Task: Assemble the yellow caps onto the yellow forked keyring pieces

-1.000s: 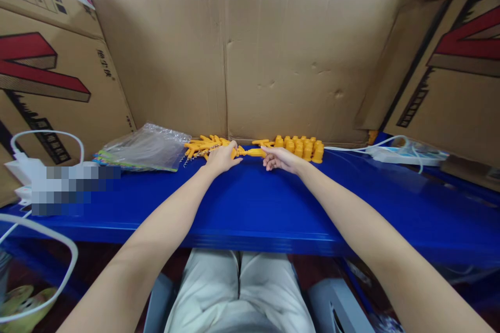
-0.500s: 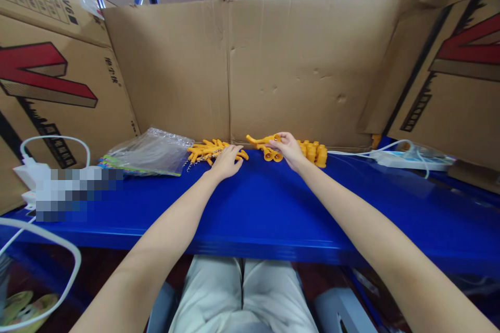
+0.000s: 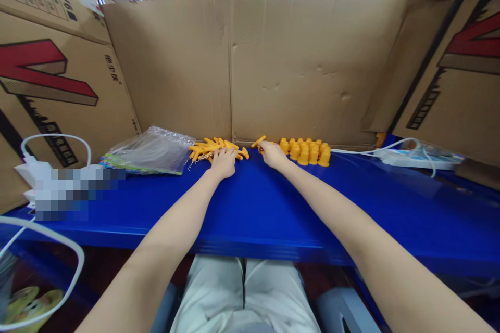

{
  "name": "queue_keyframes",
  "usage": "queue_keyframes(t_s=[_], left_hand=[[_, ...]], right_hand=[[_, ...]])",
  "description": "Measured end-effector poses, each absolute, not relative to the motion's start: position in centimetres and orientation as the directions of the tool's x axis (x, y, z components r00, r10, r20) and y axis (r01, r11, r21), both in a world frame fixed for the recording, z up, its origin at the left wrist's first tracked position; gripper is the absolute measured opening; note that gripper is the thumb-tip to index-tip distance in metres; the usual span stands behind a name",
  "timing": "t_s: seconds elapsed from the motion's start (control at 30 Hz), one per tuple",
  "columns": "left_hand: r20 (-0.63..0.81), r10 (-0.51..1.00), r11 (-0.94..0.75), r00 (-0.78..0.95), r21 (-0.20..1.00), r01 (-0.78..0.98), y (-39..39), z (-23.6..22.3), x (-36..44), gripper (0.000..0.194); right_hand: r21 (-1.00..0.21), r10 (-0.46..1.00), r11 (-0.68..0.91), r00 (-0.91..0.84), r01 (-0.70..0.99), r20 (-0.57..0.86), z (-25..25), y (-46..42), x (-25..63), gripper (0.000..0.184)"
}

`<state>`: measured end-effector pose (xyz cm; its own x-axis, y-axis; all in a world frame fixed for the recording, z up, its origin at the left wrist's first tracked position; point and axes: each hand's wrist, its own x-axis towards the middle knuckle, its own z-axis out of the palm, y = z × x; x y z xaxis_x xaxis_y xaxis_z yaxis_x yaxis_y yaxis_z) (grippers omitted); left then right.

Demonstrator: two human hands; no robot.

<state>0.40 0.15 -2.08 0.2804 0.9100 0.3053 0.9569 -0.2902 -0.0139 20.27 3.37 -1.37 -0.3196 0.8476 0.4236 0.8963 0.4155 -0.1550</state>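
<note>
My right hand (image 3: 273, 156) is closed around an orange plastic piece (image 3: 258, 141) near the cardboard backing; its slim end sticks out past the fingertips and the rest is hidden. Resting on a pile of orange branching plastic pieces (image 3: 205, 148) is my left hand (image 3: 224, 164), its fingers apart over them. Thin metal chains (image 3: 194, 157) trail from this pile. Another orange piece (image 3: 244, 153) lies beside the left fingers. To the right of my right hand, several orange bell-shaped pieces (image 3: 312, 152) stand upright in close rows.
Clear plastic bags (image 3: 152, 152) lie left of the pile on the blue table (image 3: 250, 203). A cardboard sheet (image 3: 297, 67) walls the back, with printed boxes (image 3: 58, 83) at the sides. A white power strip (image 3: 417, 158) and cables sit at right.
My right hand has moved left and down with the orange piece, uncovering more of the upright row. The left hand has shifted slightly, with its fingers drawn in over the pile.
</note>
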Motion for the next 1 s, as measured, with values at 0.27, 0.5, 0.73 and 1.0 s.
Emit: queue_keyframes(t_s=[0.27,0.5,0.73,1.0], left_hand=[[0.339,0.901,-0.264,0.27,-0.067,0.962,-0.3,-1.7,0.8,0.049],[0.377,0.922,-0.117,0.092,0.043,0.992,0.2,-1.8,0.1,0.053],[0.436,0.9,-0.076,0.024,0.101,0.992,-0.1,-0.9,0.1,0.044],[0.497,0.866,-0.138,0.051,0.14,0.98,0.2,-0.6,-0.3,0.035]], right_hand=[[-0.016,0.911,0.265,-0.245,0.964,0.331,-1.9,2.2,19.6,0.04],[-0.006,0.914,0.25,-0.234,0.968,0.333,-1.9,1.7,19.9,0.041],[0.106,0.918,0.249,-0.27,0.963,0.29,-0.8,0.9,19.8,0.048],[-0.049,0.937,0.2,-0.176,0.979,0.301,2.9,-0.5,23.1,0.042]])
